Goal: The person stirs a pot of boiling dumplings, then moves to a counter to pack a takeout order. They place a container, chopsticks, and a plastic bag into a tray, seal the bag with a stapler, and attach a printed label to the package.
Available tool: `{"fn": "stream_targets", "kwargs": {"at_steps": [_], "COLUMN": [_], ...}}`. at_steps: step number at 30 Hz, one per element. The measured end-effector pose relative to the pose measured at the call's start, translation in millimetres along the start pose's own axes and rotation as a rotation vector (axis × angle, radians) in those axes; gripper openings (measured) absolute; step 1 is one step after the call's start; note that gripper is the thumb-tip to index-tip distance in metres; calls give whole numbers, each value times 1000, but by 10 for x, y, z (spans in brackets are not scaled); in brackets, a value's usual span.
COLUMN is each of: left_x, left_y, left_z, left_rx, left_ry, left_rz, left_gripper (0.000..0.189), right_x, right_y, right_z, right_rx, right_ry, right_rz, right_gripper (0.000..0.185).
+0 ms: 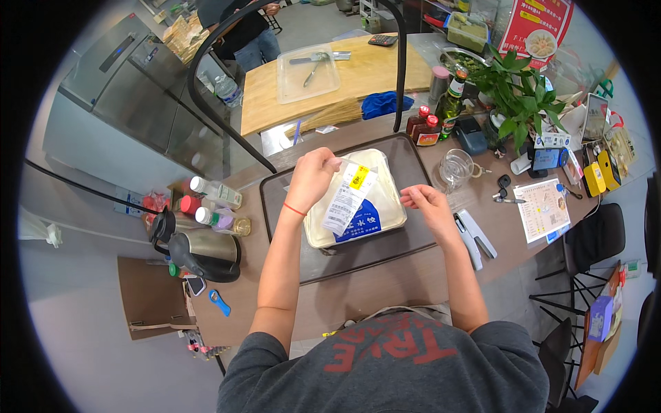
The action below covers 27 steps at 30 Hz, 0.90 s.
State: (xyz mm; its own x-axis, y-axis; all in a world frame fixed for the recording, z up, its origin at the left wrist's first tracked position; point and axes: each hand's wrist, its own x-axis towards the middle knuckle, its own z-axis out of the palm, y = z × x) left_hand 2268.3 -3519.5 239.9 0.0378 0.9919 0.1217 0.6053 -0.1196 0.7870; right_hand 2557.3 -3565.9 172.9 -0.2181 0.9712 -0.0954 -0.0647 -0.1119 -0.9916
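Note:
A cream-coloured food package point(382, 180) with a blue printed label lies on a dark serving tray point(361, 260) before me. Over its top slants a long printed receipt point(347, 204) with a yellow patch. My left hand point(314, 174) pinches the upper left edge of the receipt, or clear film around it, between thumb and fingers. Close by the package's right side is my right hand point(426, 204), its fingers partly curled and holding nothing visible. A stapler point(472, 240) lies just beyond my right wrist.
At left stand a steel kettle point(206, 253) and several capped bottles point(217, 191). A glass mug point(455, 168), sauce bottles point(427, 129), a green bottle point(450, 106) and a potted plant point(521, 93) crowd the right. A black frame point(227, 124) arches behind the tray. Another person point(248, 36) stands beyond.

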Motion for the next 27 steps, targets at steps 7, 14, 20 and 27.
{"fn": "stream_targets", "kwargs": {"at_steps": [7, 14, 20, 27], "left_x": [11, -42, -104, -96], "left_y": [79, 204, 95, -63], "left_z": [28, -43, -9, 12], "left_rx": [-36, -69, -323, -246], "left_ry": [50, 97, 154, 106], "left_rz": [3, -63, -82, -93], "left_gripper": [23, 25, 25, 23], "right_x": [-109, -153, -149, -170], "right_y": [77, 128, 154, 169], "right_z": [-248, -296, -265, -269], "right_rx": [-29, -32, -18, -45], "right_ry": [84, 97, 89, 87], "right_rz": [53, 62, 64, 81], "right_gripper": [35, 34, 33, 32]}}
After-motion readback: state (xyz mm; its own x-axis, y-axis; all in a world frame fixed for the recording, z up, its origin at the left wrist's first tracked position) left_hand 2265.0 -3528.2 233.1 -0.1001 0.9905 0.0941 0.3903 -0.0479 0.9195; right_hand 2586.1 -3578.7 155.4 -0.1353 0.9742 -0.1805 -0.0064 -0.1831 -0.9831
